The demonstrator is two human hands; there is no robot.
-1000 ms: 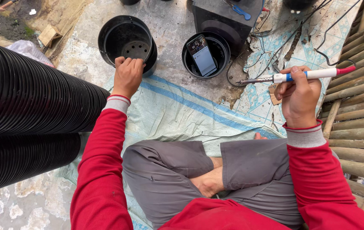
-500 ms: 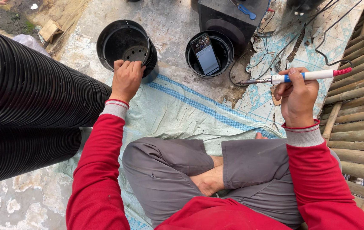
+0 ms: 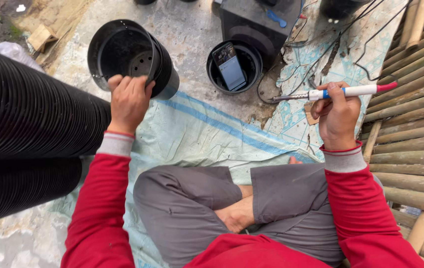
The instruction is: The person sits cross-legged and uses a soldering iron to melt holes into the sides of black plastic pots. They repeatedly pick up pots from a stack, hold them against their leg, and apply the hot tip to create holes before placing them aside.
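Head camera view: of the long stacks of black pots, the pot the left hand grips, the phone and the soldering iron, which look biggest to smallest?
1. Long stacks of black pots, nearer the camera.
2. Gripped pot.
3. Soldering iron, long but thin.
4. Phone, similar; unsure.

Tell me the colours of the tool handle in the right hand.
The soldering iron handle is white with a blue band and a red end, seen in the head view.

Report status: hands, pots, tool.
Left hand grips tilted black pot stack by the rim. Right hand holds soldering iron. Nothing between them.
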